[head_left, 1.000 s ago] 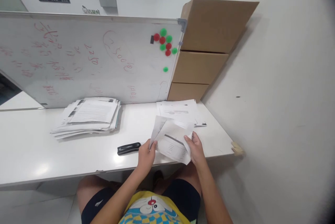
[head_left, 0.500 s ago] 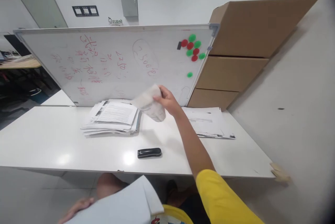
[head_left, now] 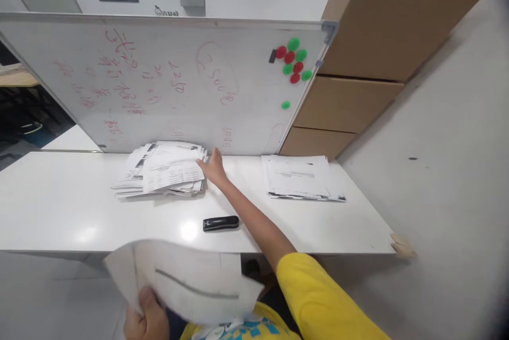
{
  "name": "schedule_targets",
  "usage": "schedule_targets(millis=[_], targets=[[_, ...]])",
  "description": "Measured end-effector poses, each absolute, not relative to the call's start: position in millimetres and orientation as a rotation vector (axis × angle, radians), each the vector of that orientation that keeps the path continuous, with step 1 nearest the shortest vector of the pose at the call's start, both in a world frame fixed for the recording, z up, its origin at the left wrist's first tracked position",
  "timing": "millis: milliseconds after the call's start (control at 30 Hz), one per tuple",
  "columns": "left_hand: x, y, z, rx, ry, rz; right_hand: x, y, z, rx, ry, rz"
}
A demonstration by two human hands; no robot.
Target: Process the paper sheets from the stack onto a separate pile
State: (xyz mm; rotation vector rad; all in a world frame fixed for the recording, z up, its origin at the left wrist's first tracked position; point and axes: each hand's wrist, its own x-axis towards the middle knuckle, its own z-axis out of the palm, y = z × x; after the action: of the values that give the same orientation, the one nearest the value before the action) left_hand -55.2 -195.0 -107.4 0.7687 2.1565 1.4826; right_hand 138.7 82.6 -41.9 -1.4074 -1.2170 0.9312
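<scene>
Low in the view, my left hand (head_left: 147,319) pinches printed paper sheets (head_left: 191,276) between thumb and fingers; they bow in front of my body, with a dark streak across them. My right hand (head_left: 213,168) is stretched out over the desk at the right edge of the left paper stack (head_left: 159,189). Its thumb touches the top sheet (head_left: 175,167), which lies slightly askew, while the other fingers stand apart from the thumb beyond the stack's edge. A black stapler (head_left: 220,223) lies on the desk in front of that stack.
A second, flatter paper stack (head_left: 298,178) lies on the white desk (head_left: 254,239) to the right. Behind leans a whiteboard (head_left: 246,64) with red writing and several round magnets (head_left: 294,56). Cardboard boxes (head_left: 353,101) are stacked beside it, against the wall.
The sheet that my right hand held in the air now lies on the left stack, with the hand moved left and down. My left hand has raised its papers into fuller view.
</scene>
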Motion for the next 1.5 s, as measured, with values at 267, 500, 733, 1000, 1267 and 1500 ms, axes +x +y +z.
schedule_targets(millis=[267, 500, 733, 1000, 1267, 1500], targets=[[32.9, -141.0, -127.1, 0.839, 1.495, 1.211, 277.1, -139.9, -109.6, -1.035, -0.920, 1.510], [92.5, -121.6, -142.8, 1.234, 1.166, 0.876, 341.5, -185.3, -143.8, -1.405, -0.832, 1.131], [122.2, -91.8, -170.0, 1.397, 1.000, 1.095, 378.9, -174.9, -141.9, -1.433, -0.784, 0.935], [132.0, -67.2, -154.2, 1.451, 0.946, 1.139, 383.4, -161.6, -144.7, -1.402, -0.816, 0.917], [113.1, -79.6, -172.0, 1.589, 1.074, 1.194, 357.6, -168.9, -159.2, -1.467, -0.803, 0.935], [69.8, -80.4, -168.9, 2.268, 0.769, 1.115, 341.8, -181.4, -159.4, -1.489, -0.734, 0.954]])
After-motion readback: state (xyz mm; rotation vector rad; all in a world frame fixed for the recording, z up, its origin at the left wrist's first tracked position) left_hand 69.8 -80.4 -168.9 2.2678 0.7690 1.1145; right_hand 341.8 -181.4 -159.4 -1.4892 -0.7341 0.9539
